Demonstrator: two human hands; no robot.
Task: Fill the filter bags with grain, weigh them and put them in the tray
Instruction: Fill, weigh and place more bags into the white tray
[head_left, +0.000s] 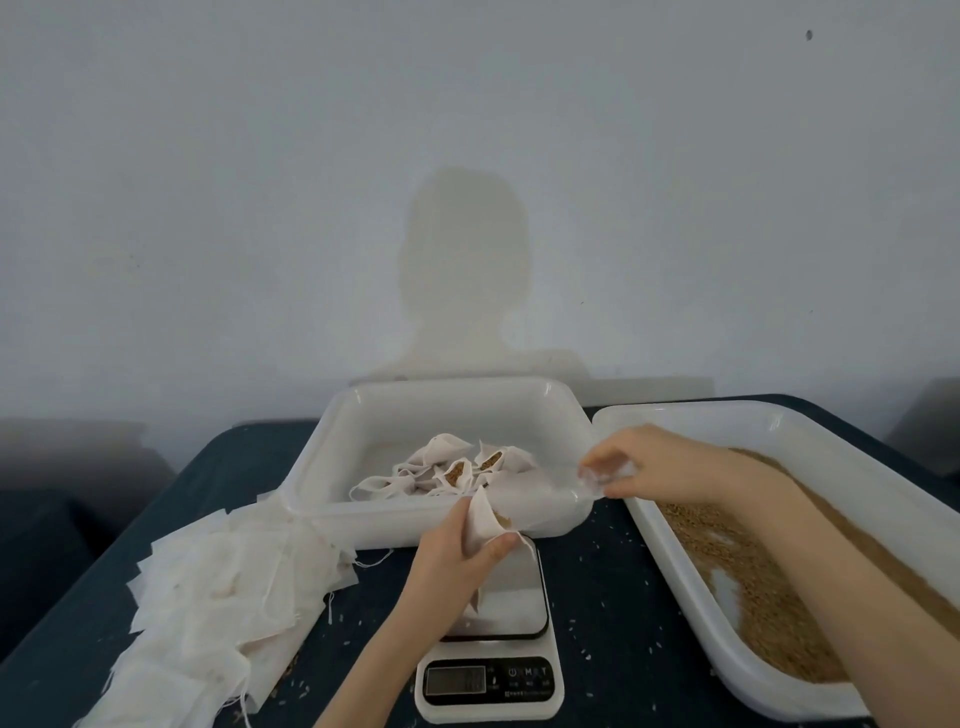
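Note:
My left hand (462, 556) grips a white filter bag (487, 519) above the steel plate of a small kitchen scale (511, 608); brown grain shows at the bag's open mouth. My right hand (631, 462) pinches a small clear plastic scoop (597, 475), which lies tilted between the two trays just right of the bag. A white tray (332, 457) behind the scale holds several filled bags (457, 470). At the right a second white tray (670, 535) holds loose brown grain (748, 571).
A heap of empty white filter bags (228, 587) lies on the dark tabletop (613, 587) at the left. Stray grains dot the table around the scale. The scale's display (456, 679) faces me at the near edge. A pale wall stands behind the table.

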